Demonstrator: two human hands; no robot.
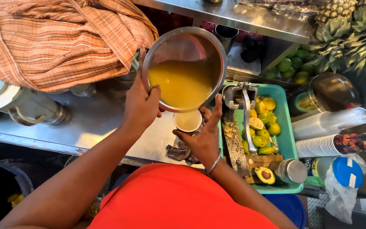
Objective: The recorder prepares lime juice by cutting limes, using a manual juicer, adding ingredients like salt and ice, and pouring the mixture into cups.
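My left hand (141, 104) grips the rim of a round steel pot (214, 51) that is tilted and holds yellow-orange juice (183, 82). Just below the pot's lower lip stands a small paper cup (187, 121) with pale juice in it. My right hand (204, 138) wraps around that cup from the right side, thumb raised beside the pot. A metal bangle sits on the right wrist. Both hands are over a steel counter (94, 123).
A green tray (285, 127) to the right holds a metal hand press (244, 106), cut limes and a halved avocado (265, 174). Stacked cups (331, 144) lie further right. An orange checked cloth (56, 38) covers the far left; pineapples (352, 29) at top right.
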